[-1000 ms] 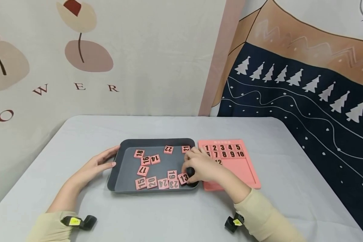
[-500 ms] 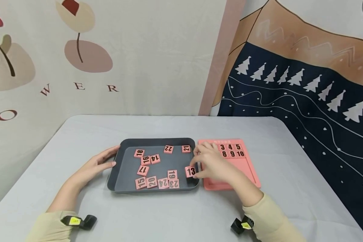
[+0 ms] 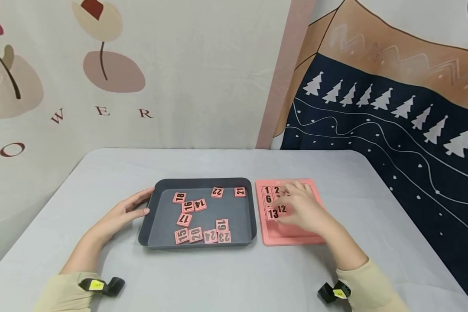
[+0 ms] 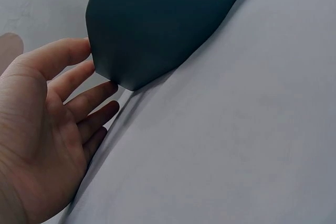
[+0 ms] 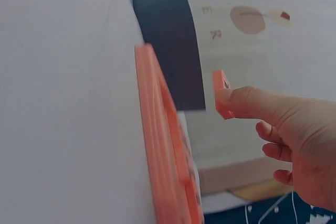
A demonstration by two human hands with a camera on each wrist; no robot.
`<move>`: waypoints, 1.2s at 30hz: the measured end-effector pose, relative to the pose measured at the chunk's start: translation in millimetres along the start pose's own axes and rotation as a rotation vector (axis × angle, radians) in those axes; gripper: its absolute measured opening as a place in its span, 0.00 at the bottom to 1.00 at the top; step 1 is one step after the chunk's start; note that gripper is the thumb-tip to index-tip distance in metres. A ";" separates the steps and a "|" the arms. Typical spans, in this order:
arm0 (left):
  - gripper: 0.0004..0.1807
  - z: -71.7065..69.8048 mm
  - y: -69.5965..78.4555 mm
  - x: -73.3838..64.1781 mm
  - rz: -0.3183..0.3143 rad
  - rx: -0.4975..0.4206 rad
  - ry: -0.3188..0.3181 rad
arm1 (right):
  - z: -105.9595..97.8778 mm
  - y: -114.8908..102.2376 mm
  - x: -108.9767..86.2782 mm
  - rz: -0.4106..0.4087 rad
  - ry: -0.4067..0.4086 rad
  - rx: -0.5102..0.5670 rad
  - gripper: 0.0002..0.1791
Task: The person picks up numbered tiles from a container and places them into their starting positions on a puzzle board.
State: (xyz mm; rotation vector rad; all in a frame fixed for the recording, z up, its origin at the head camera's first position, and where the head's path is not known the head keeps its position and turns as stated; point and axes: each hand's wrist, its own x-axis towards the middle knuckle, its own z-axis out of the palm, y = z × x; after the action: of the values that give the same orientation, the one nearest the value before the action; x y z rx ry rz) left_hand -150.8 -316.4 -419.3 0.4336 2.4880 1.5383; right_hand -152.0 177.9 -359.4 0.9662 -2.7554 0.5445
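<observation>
My right hand (image 3: 302,208) pinches a pink number tile marked 13 (image 3: 272,213) over the pink number board (image 3: 296,238). In the right wrist view the pinched tile (image 5: 221,95) hangs apart from the board (image 5: 157,145), between thumb and a finger hidden behind it. Tile 12 (image 3: 281,209) lies in the board beside it; my fingers hide part of the upper rows. My left hand (image 3: 121,216) rests with extended fingers against the left rim of the grey tray (image 3: 150,225). In the left wrist view those fingertips touch the tray's edge (image 4: 110,72).
Several loose number tiles lie in the tray, among them 21 (image 3: 239,192), 22 (image 3: 217,193), 14 (image 3: 199,205) and 19 (image 3: 222,225). Tray and board stand side by side on a white-covered table (image 3: 203,281). Printed curtains hang behind it.
My right hand has picked tile 13 up from the tray's lower right and carried it rightward to above the board. The left hand stays at the tray's rim.
</observation>
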 end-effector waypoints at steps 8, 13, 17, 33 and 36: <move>0.35 -0.2 2.9 0.1 -0.004 0.006 -0.001 | -9.7 28.3 -11.5 0.056 0.035 -0.007 0.15; 0.35 0.4 2.8 0.5 -0.004 0.008 0.002 | -11.1 39.7 -14.7 0.104 0.006 -0.039 0.15; 0.35 0.8 2.6 0.4 -0.004 0.009 0.007 | -9.3 46.3 -16.5 0.139 -0.035 -0.044 0.15; 0.34 0.5 -0.3 -0.7 0.032 -0.002 0.011 | 4.5 56.0 -18.5 0.145 -0.064 -0.100 0.18; 0.34 0.4 -0.1 -1.1 0.023 0.009 0.012 | 4.9 55.0 -18.2 0.133 -0.048 -0.103 0.17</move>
State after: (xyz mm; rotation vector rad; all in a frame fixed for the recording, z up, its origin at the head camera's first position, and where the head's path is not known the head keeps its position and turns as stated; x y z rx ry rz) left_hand -149.7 -316.5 -419.5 0.4569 2.5078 1.5433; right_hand -172.7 226.1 -384.5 0.7873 -2.8736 0.3988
